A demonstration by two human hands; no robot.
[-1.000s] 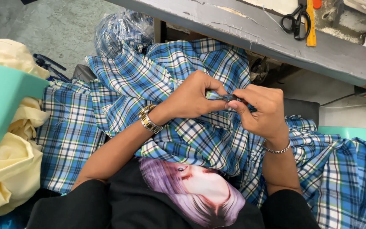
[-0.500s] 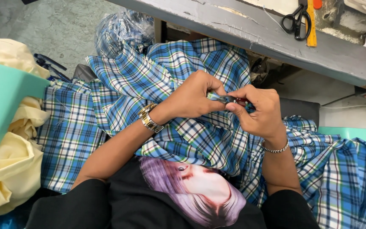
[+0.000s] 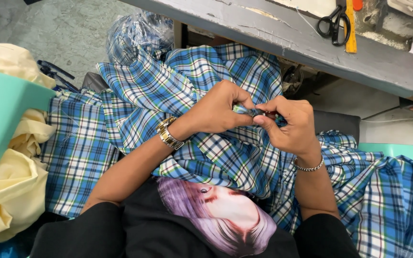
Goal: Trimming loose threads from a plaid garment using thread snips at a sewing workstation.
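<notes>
I see my left hand (image 3: 218, 111) and right hand (image 3: 290, 125) meeting fingertip to fingertip over the blue plaid fabric (image 3: 206, 157) heaped on my lap, both pinched shut on one small fold of it; a small dark tool seems caught in the pinch, but I cannot tell what it is. Past the fabric runs the grey worktable edge (image 3: 283, 38), close above my knuckles, with black scissors (image 3: 331, 24) lying on top beside a yellow strip (image 3: 350, 29). To the fabric's left sits a mint-green bin (image 3: 3, 119) with pale yellow cloth (image 3: 10, 191) spilling around it. Beyond the fabric's far corner, a clear plastic bag (image 3: 139, 36) holds more plaid cloth on the concrete floor (image 3: 72, 33).
</notes>
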